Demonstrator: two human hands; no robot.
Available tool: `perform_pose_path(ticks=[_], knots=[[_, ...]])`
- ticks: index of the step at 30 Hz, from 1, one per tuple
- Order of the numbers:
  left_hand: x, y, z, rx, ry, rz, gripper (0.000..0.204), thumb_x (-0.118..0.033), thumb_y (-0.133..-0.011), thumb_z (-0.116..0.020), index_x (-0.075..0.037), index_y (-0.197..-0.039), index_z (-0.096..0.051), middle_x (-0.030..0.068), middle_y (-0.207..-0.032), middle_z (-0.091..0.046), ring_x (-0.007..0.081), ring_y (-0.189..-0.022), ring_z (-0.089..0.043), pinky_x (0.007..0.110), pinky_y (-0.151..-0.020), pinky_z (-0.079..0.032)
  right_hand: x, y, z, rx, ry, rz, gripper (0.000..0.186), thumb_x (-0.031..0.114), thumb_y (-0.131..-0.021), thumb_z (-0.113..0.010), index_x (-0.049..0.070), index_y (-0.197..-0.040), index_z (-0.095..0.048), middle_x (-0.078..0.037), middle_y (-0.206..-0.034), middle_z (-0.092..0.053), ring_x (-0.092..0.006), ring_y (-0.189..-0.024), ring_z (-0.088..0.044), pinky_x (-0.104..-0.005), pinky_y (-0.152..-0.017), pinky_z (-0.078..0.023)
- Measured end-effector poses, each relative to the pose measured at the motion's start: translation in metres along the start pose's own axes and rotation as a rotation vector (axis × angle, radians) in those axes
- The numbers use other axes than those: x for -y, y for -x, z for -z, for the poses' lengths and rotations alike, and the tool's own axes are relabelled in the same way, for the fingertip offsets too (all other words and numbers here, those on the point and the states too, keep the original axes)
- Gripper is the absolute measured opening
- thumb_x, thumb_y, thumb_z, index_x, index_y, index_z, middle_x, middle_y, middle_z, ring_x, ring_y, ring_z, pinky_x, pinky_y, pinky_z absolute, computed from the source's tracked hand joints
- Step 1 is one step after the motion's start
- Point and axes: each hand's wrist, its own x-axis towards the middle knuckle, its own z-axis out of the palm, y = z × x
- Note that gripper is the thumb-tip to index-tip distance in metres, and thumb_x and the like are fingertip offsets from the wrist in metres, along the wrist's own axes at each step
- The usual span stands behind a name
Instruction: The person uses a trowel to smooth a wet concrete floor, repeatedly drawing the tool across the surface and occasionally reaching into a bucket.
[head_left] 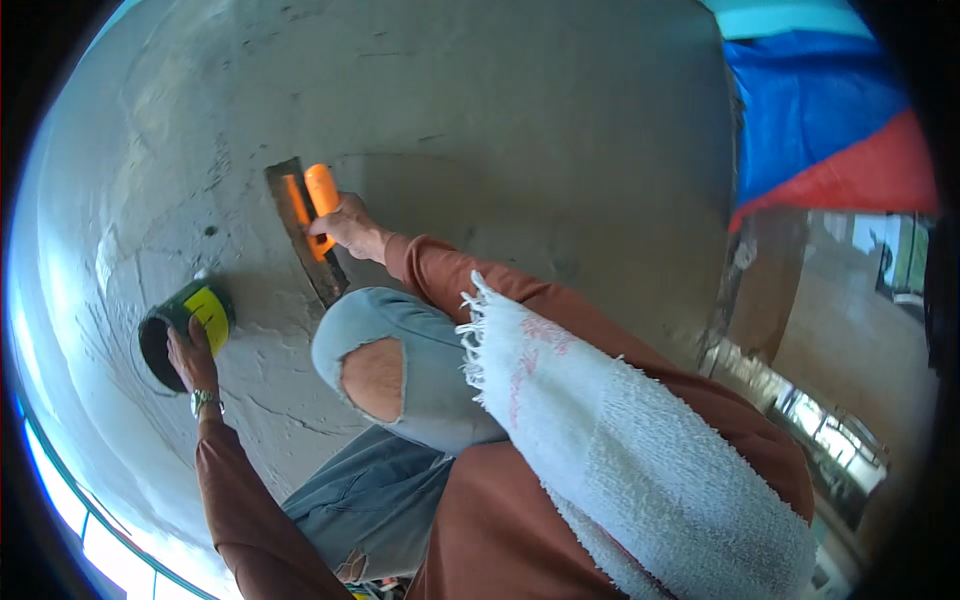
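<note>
My right hand (350,226) is closed round the orange handle of a plastering trowel (320,188). The trowel's long, dark blade (325,283) lies against a broad grey surface of wet-looking plaster (430,100). Lower left, my left hand (194,358) grips the side of a small dark bucket (178,304), with fingers near its rim. That bucket is tilted, its mouth turned to the left, and bears a yellow label (209,318). What is inside it is too dark to make out.
My bent knee (372,375) in torn jeans is close below the trowel. A pale fringed towel (600,420) hangs across my body beside the right arm. Blue and red sheeting (820,110) covers the upper right, past the plaster's edge. Dark cables (80,500) curve at the lower left.
</note>
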Motion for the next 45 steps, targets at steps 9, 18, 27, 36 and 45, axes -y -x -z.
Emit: perform_pose_path(ticks=[9, 18, 27, 36, 45], knots=[[0.028, 0.003, -0.019, -0.067, -0.093, -0.019, 0.067, -0.05, -0.099, -0.049, 0.011, -0.128, -0.049, 0.0314, -0.113, -0.06, 0.0473, -0.105, -0.056, 0.052, -0.09, -0.043, 0.052, 0.12, 0.28, -0.437, 0.604, 0.168, 0.047, 0.024, -0.067, -0.08, 0.001, -0.106, -0.067, -0.012, -0.089, -0.07, -0.0224, -0.077, -0.069, -0.0364, -0.071, -0.055], [0.033, 0.01, -0.013, -0.05, -0.049, -0.038, 0.07, -0.05, -0.1, -0.048, 0.013, -0.131, -0.045, 0.0319, -0.112, -0.06, 0.047, -0.103, -0.057, 0.053, -0.087, -0.044, 0.046, 0.188, 0.293, -0.8, 0.487, -0.163, 0.043, 0.032, -0.069, -0.079, -0.001, -0.095, -0.068, -0.016, -0.079, -0.07, -0.0257, -0.072, -0.07, -0.0383, -0.064, -0.053], [0.047, 0.006, -0.015, -0.047, -0.074, -0.066, 0.067, -0.049, -0.101, -0.047, 0.013, -0.128, -0.046, 0.0334, -0.112, -0.059, 0.0479, -0.103, -0.058, 0.053, -0.087, -0.045, 0.003, 0.146, 0.239, -0.674, 0.7, -0.052, 0.04, 0.028, -0.071, -0.08, -0.001, -0.096, -0.069, -0.014, -0.076, -0.069, -0.0228, -0.071, -0.069, -0.0364, -0.064, -0.054], [0.041, 0.002, -0.023, -0.043, -0.013, -0.041, 0.071, -0.05, -0.101, -0.046, 0.014, -0.131, -0.044, 0.0344, -0.116, -0.058, 0.0483, -0.107, -0.056, 0.052, -0.091, -0.044, -0.098, 0.315, 0.413, -1.117, -0.279, -0.116, 0.013, 0.01, -0.082, -0.071, 0.007, -0.092, -0.063, -0.004, -0.083, -0.062, -0.0164, -0.071, -0.061, -0.033, -0.066, -0.054], [0.034, 0.008, -0.019, 0.005, 0.028, 0.033, 0.074, -0.051, -0.1, -0.048, 0.013, -0.137, -0.041, 0.0352, -0.128, -0.053, 0.048, -0.119, -0.05, 0.051, -0.101, -0.039, -0.05, 0.184, 0.385, -1.072, -0.347, 0.009, 0.026, 0.01, -0.076, -0.078, 0.0, -0.095, -0.062, -0.005, -0.085, -0.06, -0.0187, -0.077, -0.061, -0.0364, -0.066, -0.05]])
